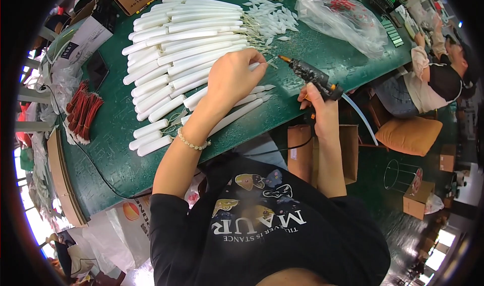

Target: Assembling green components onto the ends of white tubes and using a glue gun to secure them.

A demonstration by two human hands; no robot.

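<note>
My right hand is wrapped round a black glue gun, its orange-brown nozzle pointing left toward my other hand. With fingers pinched, my left hand grips the end of a white candle-shaped tube; most of that tube is hidden behind the hand. Thin wires stick out just beyond the fingertips, near the nozzle. Many white candle tubes lie in rows under and beyond my left hand, pale wires at their right ends. Closer to me, a white candle with a pointed flame-shaped tip lies beside similar ones.
Loose translucent flame tips are heaped beyond the tubes. A clear plastic bag with red pieces lies at the far right. Red wire bundles and a dark phone-like slab sit left. Another person sits at right, near an orange cushion.
</note>
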